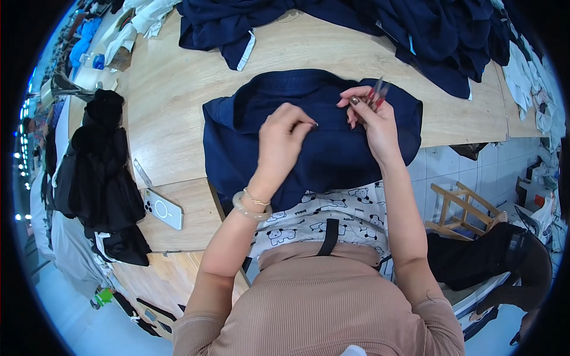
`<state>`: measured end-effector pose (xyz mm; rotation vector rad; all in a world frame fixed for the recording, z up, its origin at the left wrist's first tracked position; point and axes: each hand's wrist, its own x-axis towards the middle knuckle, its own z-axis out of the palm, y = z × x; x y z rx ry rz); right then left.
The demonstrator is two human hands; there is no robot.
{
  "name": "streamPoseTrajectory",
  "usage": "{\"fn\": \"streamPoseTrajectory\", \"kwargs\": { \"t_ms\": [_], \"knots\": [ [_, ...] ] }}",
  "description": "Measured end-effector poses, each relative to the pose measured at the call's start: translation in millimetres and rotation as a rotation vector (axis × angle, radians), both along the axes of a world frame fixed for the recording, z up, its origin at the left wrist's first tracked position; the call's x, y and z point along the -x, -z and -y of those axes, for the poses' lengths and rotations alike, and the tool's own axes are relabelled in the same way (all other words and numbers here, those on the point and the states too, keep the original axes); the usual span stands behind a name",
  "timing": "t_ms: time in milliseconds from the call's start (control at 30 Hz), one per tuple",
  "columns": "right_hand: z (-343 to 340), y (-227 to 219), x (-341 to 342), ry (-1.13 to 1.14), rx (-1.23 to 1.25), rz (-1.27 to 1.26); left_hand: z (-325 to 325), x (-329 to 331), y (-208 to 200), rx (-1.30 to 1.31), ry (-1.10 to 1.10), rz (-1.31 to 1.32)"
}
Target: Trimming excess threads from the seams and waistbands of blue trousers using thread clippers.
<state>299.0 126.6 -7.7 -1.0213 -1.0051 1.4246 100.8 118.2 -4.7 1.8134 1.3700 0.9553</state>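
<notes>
A navy blue garment (341, 157) is spread in front of me over the table's near edge, part of it hanging toward my lap. Above its middle my left hand (282, 139) is closed, thumb and forefinger pinched together at the cloth. Whatever lies between those fingertips is too small to make out. To the right, my right hand (378, 127) is raised over the garment with its fingers curled. It holds a small pair of red-handled thread snips (380, 90), blades pointing up and away from me.
More navy garments (439, 35) are heaped along the table's (166, 107) far side. Black cloth (98, 172) hangs at the left edge, near a white phone (163, 209) and a small metal strip (142, 173). A wooden stool (460, 204) stands at right, beside a person in black (475, 252).
</notes>
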Motion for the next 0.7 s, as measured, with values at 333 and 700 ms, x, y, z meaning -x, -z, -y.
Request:
{"fn": "streamPoseTrajectory", "kwargs": {
  "t_ms": [333, 700],
  "knots": [
    [7, 2, -5, 0.027, 0.036, -0.013, 13, 80, -48, -0.047, -0.412, 0.740],
    [8, 3, -7, -0.005, 0.035, 0.002, 3, 73, -35, -0.057, -0.050, -0.530]
  ]
}}
